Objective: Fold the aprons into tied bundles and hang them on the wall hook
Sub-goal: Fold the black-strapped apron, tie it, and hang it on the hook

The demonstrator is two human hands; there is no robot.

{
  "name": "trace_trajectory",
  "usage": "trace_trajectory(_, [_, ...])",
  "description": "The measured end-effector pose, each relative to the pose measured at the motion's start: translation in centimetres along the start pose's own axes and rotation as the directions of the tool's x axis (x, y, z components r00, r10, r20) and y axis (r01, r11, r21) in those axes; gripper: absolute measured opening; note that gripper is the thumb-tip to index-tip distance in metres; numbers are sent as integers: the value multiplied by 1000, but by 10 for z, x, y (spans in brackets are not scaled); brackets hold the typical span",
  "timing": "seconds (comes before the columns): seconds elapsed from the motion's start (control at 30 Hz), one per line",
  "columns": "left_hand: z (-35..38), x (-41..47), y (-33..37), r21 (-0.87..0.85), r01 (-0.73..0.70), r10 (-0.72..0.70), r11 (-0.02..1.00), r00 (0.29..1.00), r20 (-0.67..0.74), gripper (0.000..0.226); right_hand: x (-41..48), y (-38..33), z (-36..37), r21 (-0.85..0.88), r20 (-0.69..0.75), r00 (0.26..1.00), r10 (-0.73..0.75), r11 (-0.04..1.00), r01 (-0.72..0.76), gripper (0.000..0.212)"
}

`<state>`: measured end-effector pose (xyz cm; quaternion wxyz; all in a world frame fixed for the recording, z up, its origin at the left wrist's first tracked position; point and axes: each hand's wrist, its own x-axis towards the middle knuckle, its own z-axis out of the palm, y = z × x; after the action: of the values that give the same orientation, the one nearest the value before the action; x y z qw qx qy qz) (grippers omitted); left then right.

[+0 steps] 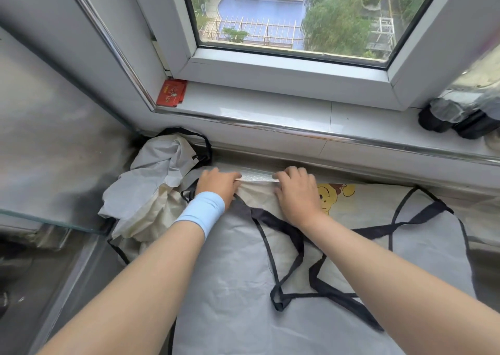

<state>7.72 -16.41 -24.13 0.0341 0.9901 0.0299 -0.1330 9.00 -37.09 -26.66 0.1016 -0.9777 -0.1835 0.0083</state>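
Under the window sill (257, 108), covering most of the tabletop (484, 214): spread apron (230, 287), grey-white with black binding, lying flat and open. Not yet folded.

In the far left corner, just beside it and overlapping its edge: crumpled apron (151, 181), heaped and untied.

Across the middle of the flat cloth: black straps (297, 249), loose, crossed and looped, not tied.

At the far hem, near the sill: left hand (217, 184), in a pale blue wristband (201, 211), and right hand (296, 192), set apart along the same edge. Left fingers (232, 177) and right fingers (284, 177) curled over that hem and gripping it, with a narrow strip of cloth drawn taut between them.

Just right of the right hand: yellow bear print (328, 195), partly covered.

On the sill, left end: red packet (171, 92).

Wall hook: not in view.

Assessed step: first fold, at its start. No bundle made, nothing hung.

Next move, as judged: draw the held hem back toward the body, both ends level. Straps likely to get trapped inside the fold unless laid clear first, since needed later for tying.
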Motion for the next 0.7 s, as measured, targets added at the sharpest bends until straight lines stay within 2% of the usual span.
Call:
trace_trajectory(0.07, [10,-8,11,68,-31,46,997,970,-237,30,-12,-4,6,37,-76,995,-69,997,71,34])
trace_trajectory(0.13, [24,-25,20,62,-182,192,981,902,-388,20,-28,-8,15,73,-95,979,-181,979,189,28])
trace_trajectory(0.17, [35,-34,21,84,-270,281,959,877,-389,19,-37,-11,18,81,-70,973,-219,971,225,27])
trace_trajectory(0.2, [44,-44,22,97,-327,340,940,881,-329,24,-45,-13,20,77,-18,971,-239,968,240,30])
trace_trajectory(0.23, [51,-54,21,89,-330,341,940,911,-231,32,-50,-15,22,54,39,970,-241,970,238,35])
trace_trajectory(0.3, [61,-70,12,-20,-255,252,967,965,-78,46,-56,-20,22,-4,117,969,-216,976,218,45])
trace_trajectory(0.33, [64,-77,6,-78,-206,202,975,978,-58,52,-58,-23,21,-19,133,972,-193,980,197,48])
trace_trajectory(0.43, [60,-103,-4,-169,-148,114,974,974,-196,56,-70,-35,13,-14,148,982,-115,993,119,56])
trace_trajectory(0.5, [58,-124,-11,-233,-68,1,970,961,-275,55,-83,-43,8,-6,123,987,-105,994,106,64])
trace_trajectory(0.6, [60,-166,-19,-307,153,-229,939,947,-228,47,-113,-55,0,16,123,983,-140,990,139,63])
trace_trajectory(0.7, [65,-211,-24,-352,410,-459,842,886,-66,40,-152,-67,-1,9,157,977,-146,989,146,60])
